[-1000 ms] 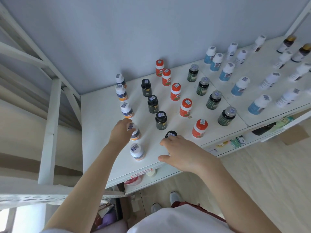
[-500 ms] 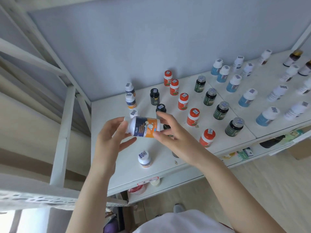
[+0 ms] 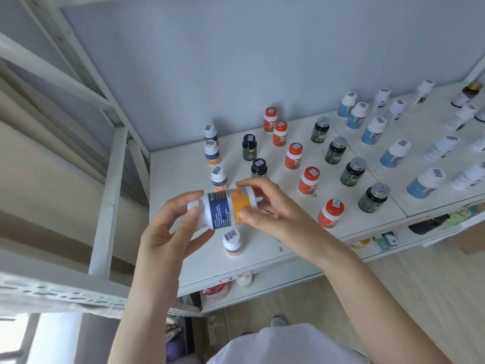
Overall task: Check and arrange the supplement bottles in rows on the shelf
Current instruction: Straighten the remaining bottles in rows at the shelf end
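The bottle [image 3: 225, 211] is pinched at its cap end by thumb and fingers of the left hand [image 3: 168, 232] and at its base end by those of the right hand [image 3: 270, 214], held on its side above the shelf [image 3: 178, 179] near its front left corner. The label is best checked by rolling the bottle slowly between the fingertips, the 2 ends kept gripped. Both forearms are raised, the hands turned toward each other. A gap in the leftmost row [image 3: 218, 177], behind the front bottle [image 3: 232, 243], is judged the spot for return, upright.
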